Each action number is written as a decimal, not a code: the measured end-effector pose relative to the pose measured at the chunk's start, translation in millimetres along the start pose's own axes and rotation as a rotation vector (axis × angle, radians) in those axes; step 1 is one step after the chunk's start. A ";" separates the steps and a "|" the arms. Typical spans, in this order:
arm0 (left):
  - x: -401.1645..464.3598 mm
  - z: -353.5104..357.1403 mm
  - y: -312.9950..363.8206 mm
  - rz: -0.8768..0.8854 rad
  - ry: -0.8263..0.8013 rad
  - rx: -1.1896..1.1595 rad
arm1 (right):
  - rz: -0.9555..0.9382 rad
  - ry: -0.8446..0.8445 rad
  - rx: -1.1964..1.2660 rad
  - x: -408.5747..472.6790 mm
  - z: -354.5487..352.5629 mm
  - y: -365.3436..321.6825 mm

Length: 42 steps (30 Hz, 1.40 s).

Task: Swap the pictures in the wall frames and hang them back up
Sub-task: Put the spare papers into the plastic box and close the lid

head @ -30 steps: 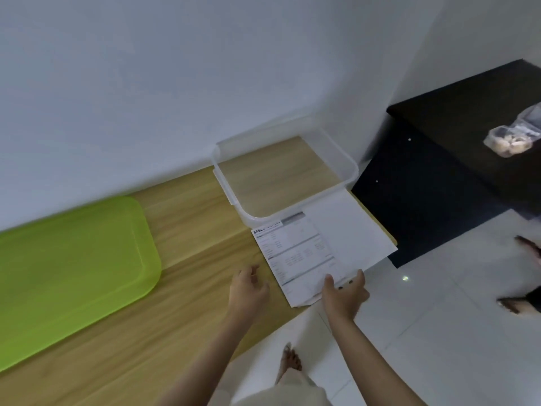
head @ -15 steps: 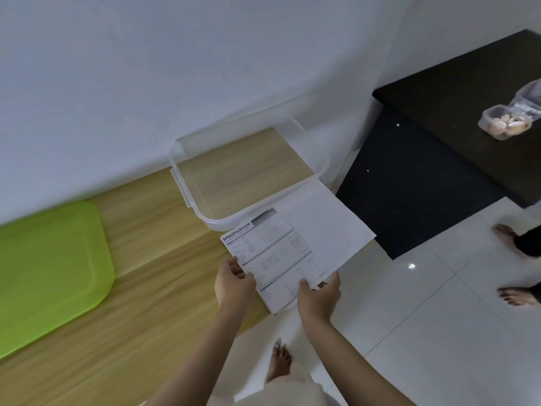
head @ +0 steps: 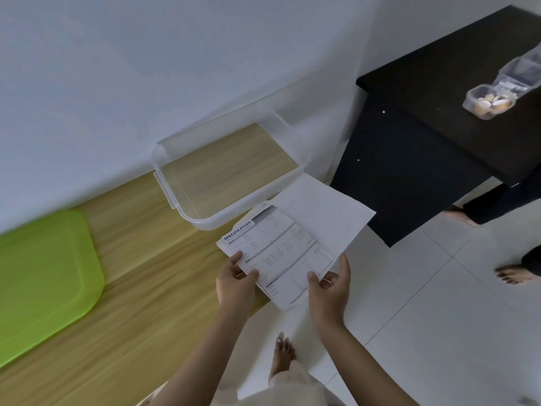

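Wood-grain worktop (head: 131, 288) carries a clear plastic tub (head: 231, 177) at its right end; beside it, white printed sheets (head: 281, 253) overhang the front right corner, pinched by left hand (head: 235, 284) and right hand (head: 330, 288). Likely gathering pictures; next, lift them level

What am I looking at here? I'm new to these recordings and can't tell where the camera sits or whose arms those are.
There is no machine: the camera is worn on a person's head and looks down, so the arms are their own. The left hand and the right hand each pinch a lower corner of a printed sheet headed "SPECIFICATION", with a blank white sheet under it. Both sheets stick out past the edge of a wooden table. On the table sit a clear plastic tub and a green tray. To the right, a black cabinet carries a small clear food container. No wall frames show.
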<state>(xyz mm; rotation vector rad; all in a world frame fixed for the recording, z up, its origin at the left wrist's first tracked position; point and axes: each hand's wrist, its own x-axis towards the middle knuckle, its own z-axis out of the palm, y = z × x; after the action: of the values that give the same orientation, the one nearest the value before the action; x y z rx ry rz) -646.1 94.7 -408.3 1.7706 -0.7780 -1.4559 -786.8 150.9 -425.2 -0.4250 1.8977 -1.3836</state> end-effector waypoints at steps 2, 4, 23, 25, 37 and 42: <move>-5.6 6.3 1.1 0.017 -0.014 -0.024 | -0.012 -0.006 0.019 -0.8 -8.2 -1.4; -13.3 14.6 2.8 0.027 -0.044 -0.053 | -0.019 -0.006 0.043 -1.2 -18.1 -0.9; 6.1 22.3 95.6 0.515 -0.142 0.016 | -0.356 -0.048 0.291 34.5 4.7 -115.3; 25.0 9.2 112.2 0.522 -0.120 0.006 | -0.401 -0.086 0.286 38.3 26.1 -130.9; 138.4 -54.7 155.7 0.245 0.112 0.324 | -0.158 -0.245 -0.038 79.3 167.4 -135.6; 163.2 -50.4 162.1 0.272 0.141 0.458 | -0.099 -0.215 -0.200 98.3 185.8 -130.9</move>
<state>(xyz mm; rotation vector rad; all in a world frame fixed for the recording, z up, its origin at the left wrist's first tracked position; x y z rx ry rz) -568.7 -122.5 -360.3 1.9752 -1.2968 -1.0138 -738.6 -85.2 -368.4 -0.7445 1.8626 -1.1610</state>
